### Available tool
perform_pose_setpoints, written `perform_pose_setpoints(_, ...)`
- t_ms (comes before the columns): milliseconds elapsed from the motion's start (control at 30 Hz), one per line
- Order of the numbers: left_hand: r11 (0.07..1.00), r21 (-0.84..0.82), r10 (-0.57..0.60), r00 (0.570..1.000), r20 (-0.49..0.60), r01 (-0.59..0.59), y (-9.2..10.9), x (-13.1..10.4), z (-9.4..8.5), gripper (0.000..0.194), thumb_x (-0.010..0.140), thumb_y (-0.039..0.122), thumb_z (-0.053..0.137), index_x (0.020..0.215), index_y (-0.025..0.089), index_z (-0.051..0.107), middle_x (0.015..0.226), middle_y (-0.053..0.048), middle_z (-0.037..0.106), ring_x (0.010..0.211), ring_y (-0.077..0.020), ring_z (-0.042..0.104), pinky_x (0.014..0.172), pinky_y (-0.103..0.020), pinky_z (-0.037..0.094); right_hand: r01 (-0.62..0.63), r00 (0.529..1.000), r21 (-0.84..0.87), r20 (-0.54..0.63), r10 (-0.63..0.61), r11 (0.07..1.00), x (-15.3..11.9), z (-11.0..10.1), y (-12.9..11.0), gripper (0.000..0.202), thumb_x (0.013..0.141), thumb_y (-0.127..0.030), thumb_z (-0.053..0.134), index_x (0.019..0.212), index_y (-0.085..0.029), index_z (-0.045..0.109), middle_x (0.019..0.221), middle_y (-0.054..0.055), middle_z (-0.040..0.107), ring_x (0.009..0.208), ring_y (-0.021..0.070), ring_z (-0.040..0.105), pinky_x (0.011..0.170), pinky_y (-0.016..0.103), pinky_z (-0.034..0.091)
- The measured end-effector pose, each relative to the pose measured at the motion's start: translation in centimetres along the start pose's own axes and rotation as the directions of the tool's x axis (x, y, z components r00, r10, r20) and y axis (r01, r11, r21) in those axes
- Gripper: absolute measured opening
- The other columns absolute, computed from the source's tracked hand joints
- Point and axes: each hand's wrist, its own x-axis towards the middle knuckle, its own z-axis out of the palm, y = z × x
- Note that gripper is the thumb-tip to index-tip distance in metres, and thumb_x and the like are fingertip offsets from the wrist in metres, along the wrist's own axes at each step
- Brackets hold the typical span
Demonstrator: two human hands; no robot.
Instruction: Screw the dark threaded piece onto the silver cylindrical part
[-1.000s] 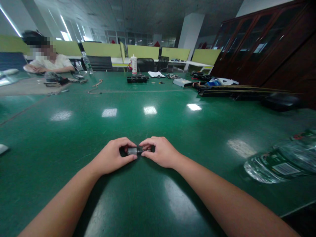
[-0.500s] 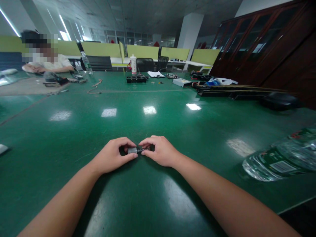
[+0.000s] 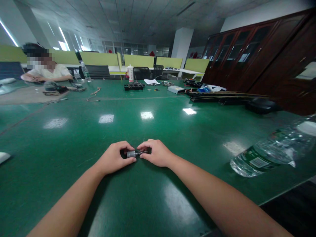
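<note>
A small metal cylinder (image 3: 134,153), silver at one end and dark at the other, is held between both my hands low over the green table (image 3: 148,131). My left hand (image 3: 115,158) pinches its silver end with thumb and fingers. My right hand (image 3: 156,153) grips the dark end. Both hands rest on the table surface near its front edge, knuckles almost touching.
A clear water bottle (image 3: 269,151) with a green label lies on its side at the right. A seated person (image 3: 44,67) is at the far left. Black boxes, a white bottle (image 3: 130,73), cables and long dark cases (image 3: 222,96) lie at the far side. Dark wooden cabinets stand on the right.
My hands stay closed on the cylinder in the same grip. The view has shifted, so the water bottle at the right shows more fully.
</note>
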Motion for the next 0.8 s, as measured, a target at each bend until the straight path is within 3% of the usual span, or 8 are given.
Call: perform_pose_setpoints(800,0.997,0.071,0.041,0.998,-0.057,-0.037,-0.01,-0.13,0.04,0.020,0.075,0.030,0.073,0.091,0.019,0.067,0.089,-0.002,0.067,0.084,-0.0191,0.063,0.077,-0.030,0.048,-0.061,0.998,0.054,-0.007,0.061,0.997,0.26,-0.03,-0.06,0.031,0.074,-0.012,0.068,0.103,-0.019,0.075,0.089,0.005,0.071,0.081,0.0157,0.065,0.079,0.028,0.050)
